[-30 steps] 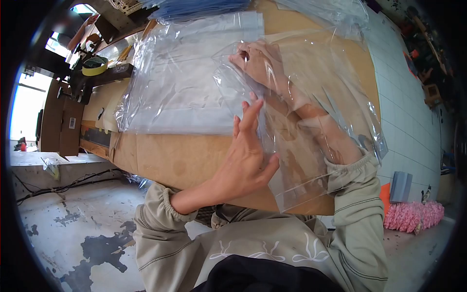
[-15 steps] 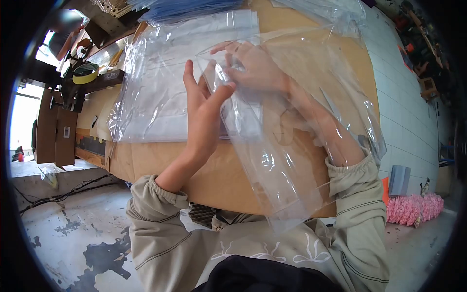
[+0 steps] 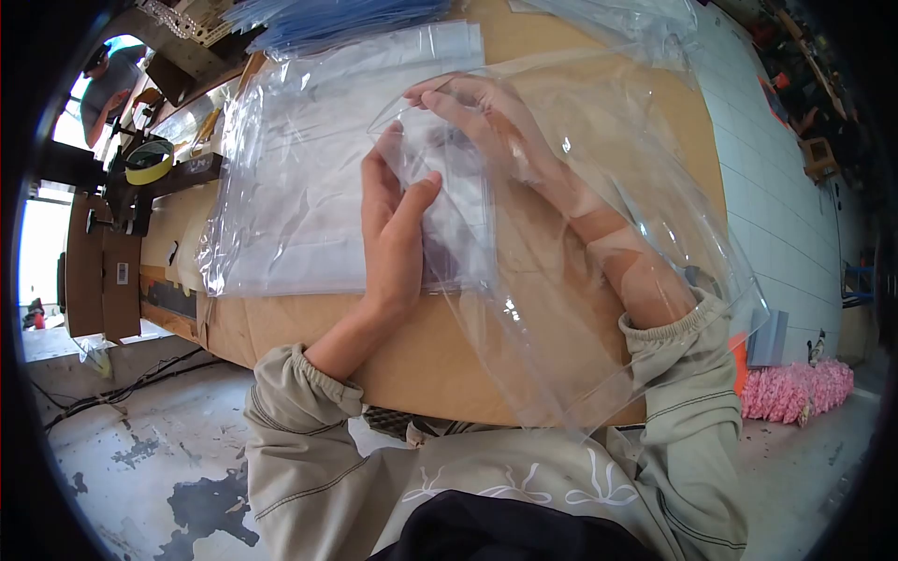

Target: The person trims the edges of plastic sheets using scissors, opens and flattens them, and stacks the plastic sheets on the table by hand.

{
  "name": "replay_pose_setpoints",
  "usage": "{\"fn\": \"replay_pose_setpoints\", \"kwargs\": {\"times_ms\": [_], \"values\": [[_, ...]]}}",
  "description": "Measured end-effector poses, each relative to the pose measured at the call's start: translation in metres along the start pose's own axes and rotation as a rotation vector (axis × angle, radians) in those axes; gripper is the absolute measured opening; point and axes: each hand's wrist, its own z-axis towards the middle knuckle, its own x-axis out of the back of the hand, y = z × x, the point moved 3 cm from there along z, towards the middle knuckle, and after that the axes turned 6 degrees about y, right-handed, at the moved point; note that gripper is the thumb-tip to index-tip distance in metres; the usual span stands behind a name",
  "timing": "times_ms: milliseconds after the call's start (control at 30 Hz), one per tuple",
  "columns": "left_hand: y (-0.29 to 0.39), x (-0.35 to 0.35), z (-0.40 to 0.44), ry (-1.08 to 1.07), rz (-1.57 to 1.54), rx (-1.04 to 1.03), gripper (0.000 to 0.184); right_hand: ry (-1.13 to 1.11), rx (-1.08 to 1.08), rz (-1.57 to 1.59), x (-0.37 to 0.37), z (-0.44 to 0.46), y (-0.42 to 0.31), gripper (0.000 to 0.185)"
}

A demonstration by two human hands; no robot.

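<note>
A large clear plastic bag (image 3: pixel 543 327) spreads from between my hands across my right forearm and hangs past the table's front edge. My left hand (image 3: pixel 398 229) has its thumb and fingers around the bag's left edge, in a loose grip. Near the bag's upper left corner, my right hand (image 3: pixel 486 117) has its thumb and bent fingers together on the film. The film lies over my right hand and forearm; whether they are inside the bag or only beneath it, I cannot tell. Below my hands lies a stack of flat clear plastic bags (image 3: pixel 290 178).
Brown board covers the table (image 3: pixel 281 327). Bluish plastic sheets (image 3: pixel 346 23) lie at the back, with more clear plastic (image 3: pixel 636 23) at the back right. A yellow tape roll (image 3: pixel 150 164) sits on a machine at left. A pink fluffy bundle (image 3: pixel 795 391) rests on the floor.
My left thumb and fingers have shifted along the bag's edge. My right thumb has moved up to the fingers at the corner. The bag's right side has swung slightly outward.
</note>
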Motion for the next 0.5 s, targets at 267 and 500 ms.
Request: {"fn": "replay_pose_setpoints", "kwargs": {"times_ms": [267, 500], "values": [[0.006, 0.004, 0.002, 0.024, -0.056, 0.177, 0.055, -0.093, -0.008, -0.190, -0.012, -0.001, 0.022, 0.033], [0.016, 0.005, 0.001, 0.022, -0.044, 0.211, 0.054, -0.096, 0.355, -0.943, -0.026, -0.016, 0.006, 0.045]]}}
